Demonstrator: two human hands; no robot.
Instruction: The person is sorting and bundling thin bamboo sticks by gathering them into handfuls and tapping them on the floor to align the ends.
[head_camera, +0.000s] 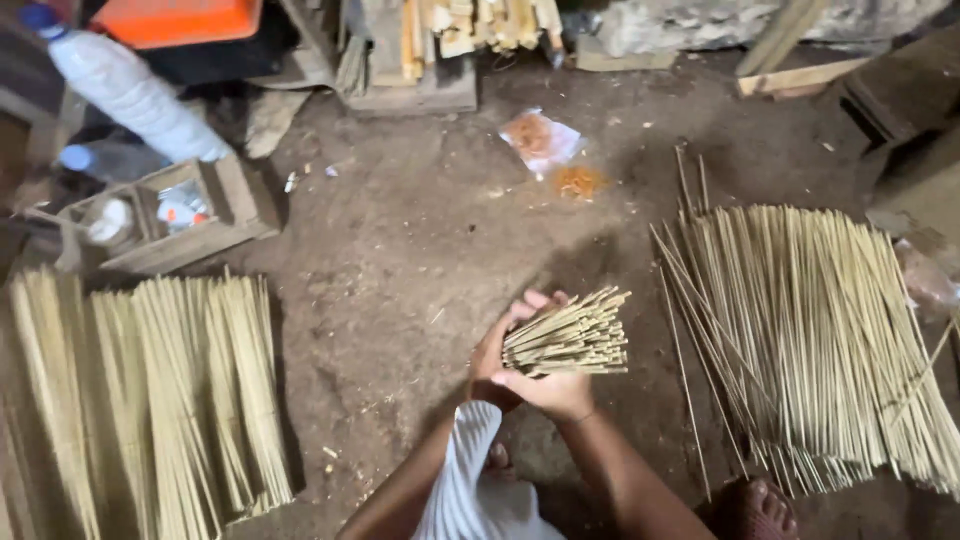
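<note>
A bundle of thin bamboo sticks (570, 335) is held between both hands above the dirt floor, its cut ends pointing away to the right. My left hand (497, 345) wraps the bundle's near left side. My right hand (555, 390) cups it from below. A large loose pile of the same sticks (810, 330) lies on the ground to the right. Neat rows of bundled sticks (150, 400) lie on the left.
A wooden crate (170, 215) with small items stands at upper left, a plastic bottle (130, 90) above it. A plastic bag of orange rubber bands (540, 138) lies on the floor ahead. Wood offcuts (470, 30) are stacked at the back. My foot (760, 510) shows at bottom right.
</note>
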